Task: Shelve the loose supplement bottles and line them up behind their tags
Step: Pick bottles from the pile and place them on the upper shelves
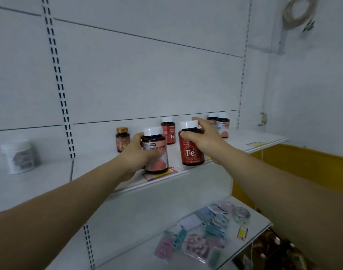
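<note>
As both arms reach up to the shelf [196, 168] at mid-frame, I count six supplement bottles there: two red Fe ones, a small gold-capped bottle [122, 139], the pink-label bottle [156, 152], and two white-capped bottles [222, 124] behind. The left hand [136, 151] wraps the pink-label bottle's side above a red-and-yellow tag [160, 175]. The right hand [201, 133] grips the front Fe bottle [190, 151] at its neck, fingers curled.
</note>
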{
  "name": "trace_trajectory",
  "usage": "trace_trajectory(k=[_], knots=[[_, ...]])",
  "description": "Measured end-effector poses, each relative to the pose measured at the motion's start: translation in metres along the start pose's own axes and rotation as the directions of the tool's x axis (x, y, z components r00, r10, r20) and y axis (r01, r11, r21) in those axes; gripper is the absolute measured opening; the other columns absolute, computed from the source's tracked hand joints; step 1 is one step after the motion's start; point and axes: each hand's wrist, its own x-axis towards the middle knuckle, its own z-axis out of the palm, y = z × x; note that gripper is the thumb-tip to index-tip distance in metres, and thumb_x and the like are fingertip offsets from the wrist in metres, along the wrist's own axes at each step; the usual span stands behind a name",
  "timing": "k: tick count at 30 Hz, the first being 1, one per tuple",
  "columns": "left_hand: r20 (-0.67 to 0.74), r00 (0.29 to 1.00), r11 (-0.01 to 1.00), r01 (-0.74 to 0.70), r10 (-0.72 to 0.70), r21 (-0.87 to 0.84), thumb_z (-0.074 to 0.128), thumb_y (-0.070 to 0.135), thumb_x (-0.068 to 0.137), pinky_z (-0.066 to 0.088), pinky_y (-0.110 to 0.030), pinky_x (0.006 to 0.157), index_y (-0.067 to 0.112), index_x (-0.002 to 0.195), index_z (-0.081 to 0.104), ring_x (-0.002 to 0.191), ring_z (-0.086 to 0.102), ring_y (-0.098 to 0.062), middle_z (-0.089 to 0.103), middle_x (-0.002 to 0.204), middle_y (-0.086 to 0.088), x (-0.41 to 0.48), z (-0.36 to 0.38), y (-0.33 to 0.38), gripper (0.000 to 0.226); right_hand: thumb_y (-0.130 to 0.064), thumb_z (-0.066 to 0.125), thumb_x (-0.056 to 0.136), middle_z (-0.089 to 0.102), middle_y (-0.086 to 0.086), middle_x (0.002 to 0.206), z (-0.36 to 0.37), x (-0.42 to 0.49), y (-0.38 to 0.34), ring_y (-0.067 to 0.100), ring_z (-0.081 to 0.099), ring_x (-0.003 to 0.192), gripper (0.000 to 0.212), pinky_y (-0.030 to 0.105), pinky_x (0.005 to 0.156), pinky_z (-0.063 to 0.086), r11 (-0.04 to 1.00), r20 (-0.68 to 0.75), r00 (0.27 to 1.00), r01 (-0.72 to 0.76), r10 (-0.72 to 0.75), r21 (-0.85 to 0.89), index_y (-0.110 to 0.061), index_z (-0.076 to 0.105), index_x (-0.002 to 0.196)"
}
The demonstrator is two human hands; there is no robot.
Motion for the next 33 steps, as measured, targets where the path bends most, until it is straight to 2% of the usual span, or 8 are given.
trace_trajectory(k=[2,5,7,11,15,19,27,33], knots=[[-0.035,0.999,0.999,-0.014,0.015,0.038,0.073,0.004,0.078,0.051,-0.043,0.089,0.022,0.136,0.037,0.100,0.061,-0.020,0.060,0.112,-0.001,0.021,0.006,-0.007,0.071,-0.033,0.077,0.075,0.061,-0.001,0.114,-0.002,0.031,0.018,0.017,0.062,0.099,0.059,0.036,0.090,0.051,1.000,0.014,1.000,-0.001,0.001,-0.005,-0.030,0.050,0.127],[-0.050,0.998,0.994,-0.035,0.040,0.101,0.071,0.007,0.080,0.049,-0.034,0.083,0.026,0.135,0.034,0.091,0.058,-0.009,0.058,0.108,0.006,0.046,0.018,-0.011,0.069,-0.031,0.075,0.078,0.058,0.001,0.120,-0.007,0.069,0.042,0.017,0.060,0.103,0.066,0.034,0.090,0.050,1.000,0.059,0.998,-0.015,0.016,-0.013,-0.027,0.044,0.135],[-0.049,0.999,0.987,-0.014,0.022,0.160,0.070,0.007,0.081,0.048,-0.034,0.085,0.027,0.139,0.030,0.093,0.057,-0.011,0.055,0.105,0.009,0.061,0.025,-0.011,0.073,-0.028,0.074,0.081,0.055,-0.001,0.122,-0.011,0.090,0.054,0.017,0.058,0.105,0.066,0.031,0.088,0.048,1.000,0.094,0.995,-0.010,0.011,-0.005,-0.027,0.041,0.138],[-0.047,0.998,0.963,0.052,-0.041,0.264,0.071,0.000,0.077,0.045,-0.040,0.095,0.028,0.143,0.023,0.111,0.053,-0.019,0.053,0.114,0.005,0.087,0.037,-0.010,0.087,-0.022,0.071,0.084,0.055,0.001,0.121,-0.014,0.129,0.072,0.017,0.056,0.105,0.057,0.029,0.086,0.045,1.000,0.168,0.986,-0.005,0.001,0.018,-0.024,0.043,0.134],[-0.076,0.994,0.937,0.103,-0.082,0.335,0.072,0.001,0.077,0.045,-0.037,0.093,0.029,0.143,0.021,0.109,0.051,-0.017,0.051,0.116,0.007,0.105,0.046,-0.010,0.088,-0.019,0.073,0.082,0.057,0.001,0.121,-0.012,0.171,0.089,0.020,0.057,0.111,0.058,0.035,0.094,0.047,0.998,0.253,0.967,0.024,-0.010,-0.054,-0.022,0.043,0.131],[-0.168,0.982,0.923,0.140,-0.083,0.359,0.071,0.003,0.078,0.044,-0.034,0.090,0.028,0.144,0.020,0.110,0.052,-0.017,0.050,0.115,0.007,0.116,0.062,-0.010,0.087,-0.014,0.074,0.080,0.056,0.001,0.127,-0.011,0.201,0.109,0.019,0.054,0.113,0.069,0.036,0.096,0.042,0.991,0.336,0.941,0.065,-0.022,-0.118,-0.019,0.037,0.138],[-0.363,0.925,0.896,0.250,-0.110,0.366,0.068,0.003,0.081,0.041,-0.032,0.085,0.028,0.146,0.017,0.105,0.047,-0.014,0.048,0.113,0.007,0.130,0.098,-0.007,0.086,-0.018,0.077,0.075,0.056,0.006,0.126,-0.015,0.245,0.127,0.026,0.056,0.115,0.073,0.041,0.097,0.045,0.977,0.407,0.911,0.142,-0.066,-0.160,-0.016,0.037,0.136],[-0.458,0.881,0.906,0.284,-0.118,0.314,0.068,-0.003,0.077,0.045,-0.026,0.073,0.028,0.143,0.021,0.108,0.053,-0.019,0.054,0.115,0.002,0.137,0.118,-0.007,0.086,-0.022,0.071,0.083,0.055,0.005,0.129,-0.014,0.256,0.141,0.026,0.054,0.114,0.067,0.030,0.088,0.040,0.953,0.431,0.890,0.247,-0.151,-0.177,-0.015,0.032,0.138]])
